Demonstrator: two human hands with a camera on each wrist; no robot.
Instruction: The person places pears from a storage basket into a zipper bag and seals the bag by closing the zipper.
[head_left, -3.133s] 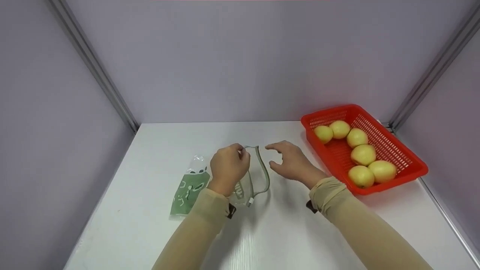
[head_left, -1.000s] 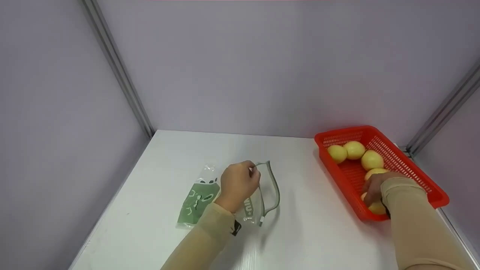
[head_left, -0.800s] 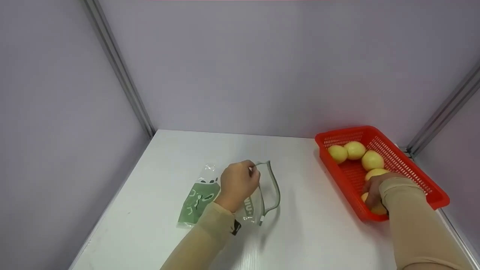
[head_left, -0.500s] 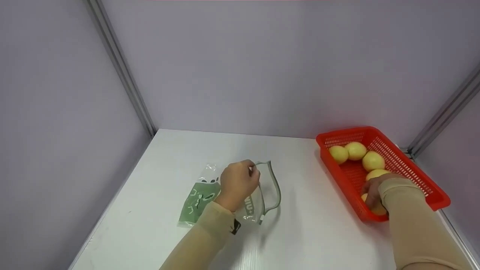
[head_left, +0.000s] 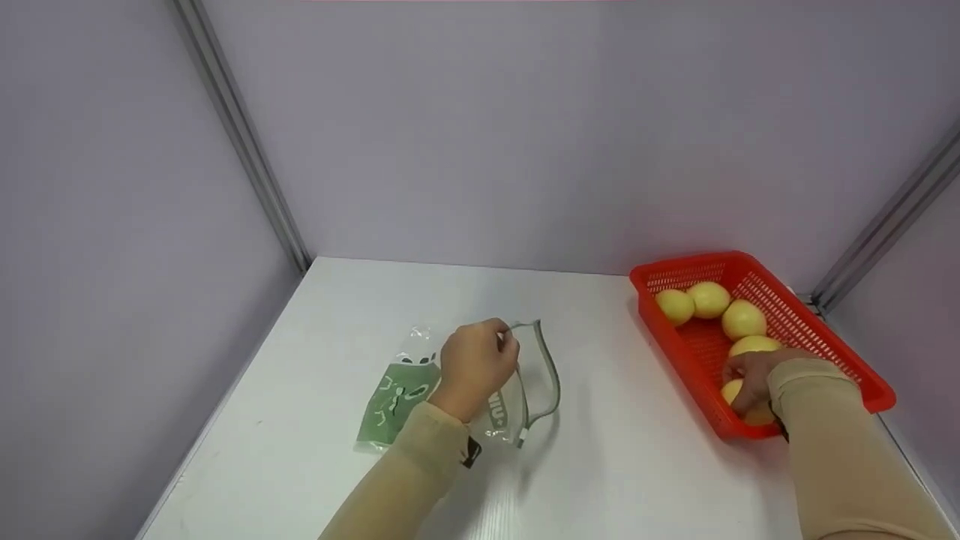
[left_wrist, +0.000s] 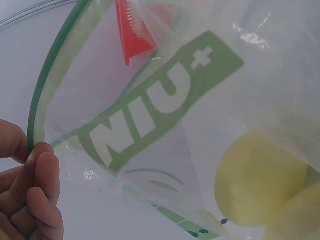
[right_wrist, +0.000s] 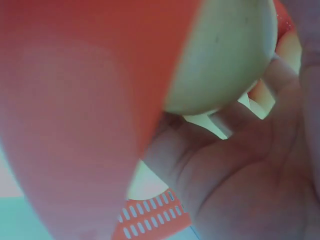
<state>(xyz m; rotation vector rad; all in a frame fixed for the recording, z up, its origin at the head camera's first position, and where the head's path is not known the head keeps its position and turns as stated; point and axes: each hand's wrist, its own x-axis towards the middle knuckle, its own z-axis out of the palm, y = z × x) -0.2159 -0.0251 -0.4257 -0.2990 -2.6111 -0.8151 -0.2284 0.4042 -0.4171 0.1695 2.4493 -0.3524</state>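
Observation:
My left hand [head_left: 480, 367] pinches the green-edged rim of a clear zip bag [left_wrist: 160, 105] printed "NIU+", and its mouth gapes to the right. Through the film in the left wrist view, yellow apples [left_wrist: 260, 180] show. Inside the red basket [head_left: 679, 356], my right hand [head_left: 754, 375] curls its fingers round a yellow apple [head_left: 731, 391] at the near end. The right wrist view shows this apple [left_wrist: 295, 220] less clearly than the held apple [right_wrist: 225, 55] against my fingers, with the basket wall covering part of it.
Several other apples [head_left: 744, 320] lie in the basket. Left of my left hand, green-printed plastic with a drawn face [head_left: 397, 401] lies on the white table [head_left: 615, 457]. Grey panels [head_left: 465, 135] wall the table at the back and sides.
My right hand has gone from beside the bag into the basket and round an apple, where it shifts slightly. My left hand keeps holding the bag's rim.

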